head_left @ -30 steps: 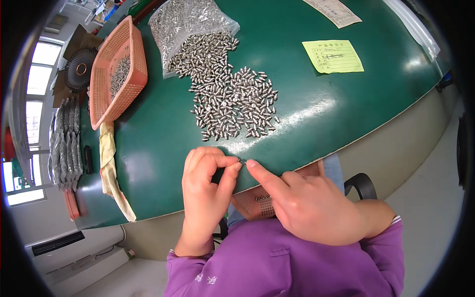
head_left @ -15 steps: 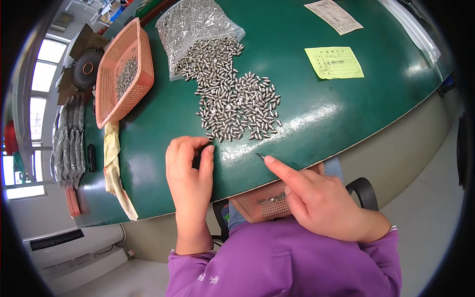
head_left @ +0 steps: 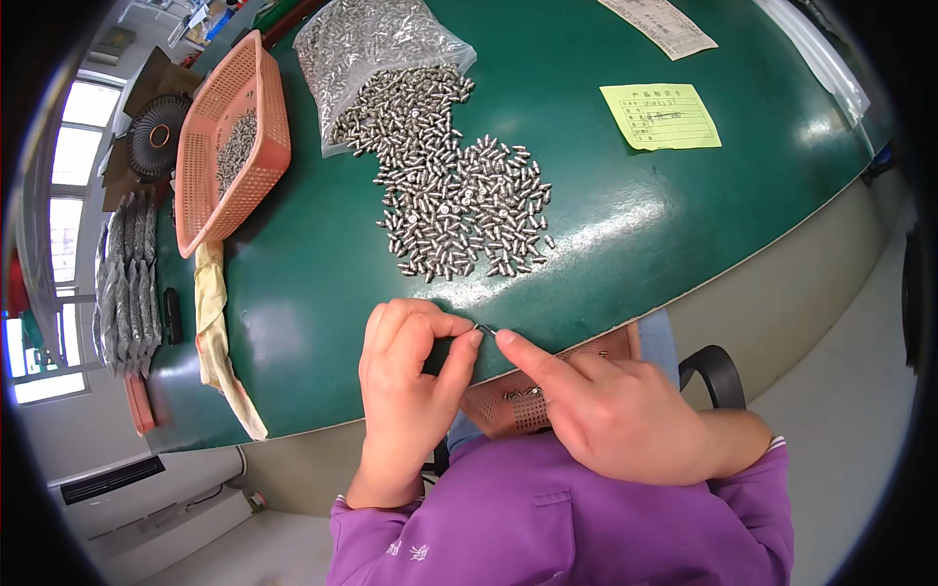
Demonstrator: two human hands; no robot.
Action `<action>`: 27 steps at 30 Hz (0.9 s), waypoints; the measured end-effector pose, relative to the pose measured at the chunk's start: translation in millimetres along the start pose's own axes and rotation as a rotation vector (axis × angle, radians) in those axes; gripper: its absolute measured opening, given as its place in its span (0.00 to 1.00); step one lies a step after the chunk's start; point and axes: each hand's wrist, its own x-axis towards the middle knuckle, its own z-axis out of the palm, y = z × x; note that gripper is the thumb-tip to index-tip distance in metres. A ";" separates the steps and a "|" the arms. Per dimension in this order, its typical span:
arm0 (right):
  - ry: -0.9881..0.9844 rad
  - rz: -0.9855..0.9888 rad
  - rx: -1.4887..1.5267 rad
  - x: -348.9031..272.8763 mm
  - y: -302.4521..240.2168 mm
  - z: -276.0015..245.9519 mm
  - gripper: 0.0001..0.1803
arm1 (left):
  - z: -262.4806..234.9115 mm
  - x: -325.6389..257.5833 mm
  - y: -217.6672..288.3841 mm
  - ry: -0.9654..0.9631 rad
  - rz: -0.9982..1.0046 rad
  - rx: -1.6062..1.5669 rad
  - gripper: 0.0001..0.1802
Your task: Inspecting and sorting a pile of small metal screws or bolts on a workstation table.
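Observation:
My left hand (head_left: 405,376) is closed in a pinch between thumb and index finger, just below the pile. A small metal part, mostly hidden by the fingertips, seems to be in that pinch. Along my right hand's (head_left: 625,410) outstretched index finger lies a thin dark tool (head_left: 488,329); the other fingers curl round the rest of it, out of sight. Its tip meets the left fingertips. Beyond both hands spreads a pile of small silvery metal parts (head_left: 464,205), pointed at one end, spilling from a clear plastic bag (head_left: 376,49).
The green table (head_left: 303,342) curves along its near edge. A pink basket (head_left: 269,146) with metal parts stands at the left, beside a yellowish cloth (head_left: 212,322) and several filled bags (head_left: 127,283). A second pink basket (head_left: 498,415) sits at my lap. A yellow card (head_left: 664,115) lies far right.
My left hand has moved from the pile's near edge rightward and toward me. The right hand has shifted slightly left and nearer, bringing the tool tip to the left fingertips.

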 end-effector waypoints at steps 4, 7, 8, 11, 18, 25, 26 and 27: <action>0.006 -0.050 -0.035 -1.0 0.7 2.5 0.39 | 1.1 -0.1 -1.1 0.004 0.001 -0.023 0.10; -0.097 0.031 0.020 1.9 -5.1 -4.1 0.35 | 0.2 1.2 -1.2 0.011 0.026 -0.024 0.10; -0.099 0.032 0.020 2.5 -3.6 -3.6 0.35 | -0.4 1.9 -0.9 0.004 0.021 -0.033 0.10; -0.048 -0.037 0.037 5.7 0.3 -4.4 0.38 | -2.3 3.8 -1.4 -0.016 0.002 -0.056 0.09; -0.122 -0.003 0.048 8.7 -2.9 -11.7 0.37 | -2.9 4.3 -3.5 -0.034 -0.018 -0.067 0.09; -0.052 -0.048 -0.028 7.2 -3.2 -6.1 0.34 | -4.7 4.6 -1.5 -0.034 -0.053 -0.081 0.08; -0.045 -0.052 -0.032 6.6 -0.3 -3.8 0.34 | -6.3 4.3 -1.5 -0.068 -0.017 -0.065 0.09; 0.004 -0.063 0.013 5.0 3.4 -1.7 0.33 | -8.1 3.8 -1.4 -0.103 0.018 -0.049 0.09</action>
